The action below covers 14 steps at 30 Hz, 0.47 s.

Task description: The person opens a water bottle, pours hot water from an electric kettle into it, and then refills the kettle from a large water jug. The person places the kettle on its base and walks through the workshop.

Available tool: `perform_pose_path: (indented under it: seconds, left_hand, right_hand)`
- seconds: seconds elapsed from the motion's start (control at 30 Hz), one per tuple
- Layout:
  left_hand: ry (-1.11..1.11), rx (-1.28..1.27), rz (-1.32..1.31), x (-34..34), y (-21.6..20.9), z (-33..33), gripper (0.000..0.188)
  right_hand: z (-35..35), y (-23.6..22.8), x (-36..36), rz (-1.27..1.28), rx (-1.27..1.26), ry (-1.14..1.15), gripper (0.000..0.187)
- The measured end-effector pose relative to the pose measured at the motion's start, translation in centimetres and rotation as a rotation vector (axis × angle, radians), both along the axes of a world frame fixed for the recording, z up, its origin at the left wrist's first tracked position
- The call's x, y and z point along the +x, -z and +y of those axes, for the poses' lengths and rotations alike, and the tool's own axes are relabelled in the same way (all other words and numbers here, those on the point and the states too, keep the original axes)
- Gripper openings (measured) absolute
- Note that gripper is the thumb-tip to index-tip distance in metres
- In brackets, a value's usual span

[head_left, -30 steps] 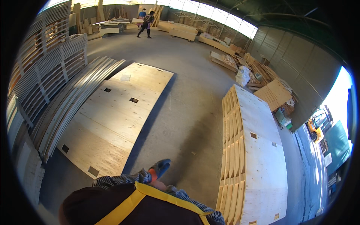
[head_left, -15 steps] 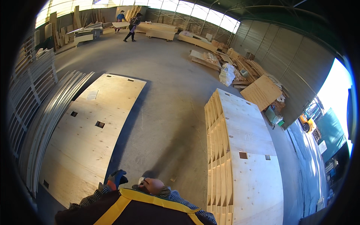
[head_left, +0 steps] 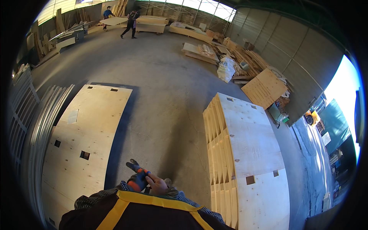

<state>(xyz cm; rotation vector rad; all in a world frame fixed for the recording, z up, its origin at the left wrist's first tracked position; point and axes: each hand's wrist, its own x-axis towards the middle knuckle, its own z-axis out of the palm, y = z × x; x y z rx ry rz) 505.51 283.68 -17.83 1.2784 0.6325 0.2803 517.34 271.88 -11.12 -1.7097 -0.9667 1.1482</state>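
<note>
My left hand wears a dark blue and orange work glove, and its fingers look curled. A dark, finger-shaped piece with an orange band, apparently a second glove, sticks out beyond it toward the upper left. My bare right hand meets it from the right, its fingertips pressed to the orange part. Both hands are close together in front of my body, above the concrete floor; exactly how the left fingers grip is hard to make out. Part of a shoe shows beside my right hand.
On my left lies a plywood panel with square cutouts, beside stacked metal frames. A tall stack of slatted plywood pallets stands at right. Beyond are scrap wood, a white sack and two people near a board.
My hands have come together, the right now touching the orange-banded glove piece at the left hand. My view has turned slightly right. The two people in the distance have shifted slightly.
</note>
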Motion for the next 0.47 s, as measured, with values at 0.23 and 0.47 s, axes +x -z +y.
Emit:
perform_pose_path:
  seconds: [0.23,0.47]
  left_hand:
    - [-0.263,0.048,0.061,14.2,-3.9,12.8,0.007]
    - [-0.096,0.590,0.137,21.8,-3.2,21.4,0.011]
  right_hand:
    - [16.0,3.7,19.2,0.076,-0.180,-0.529,0.034]
    - [33.7,-1.8,30.1,0.037,-0.096,-0.505,0.025]
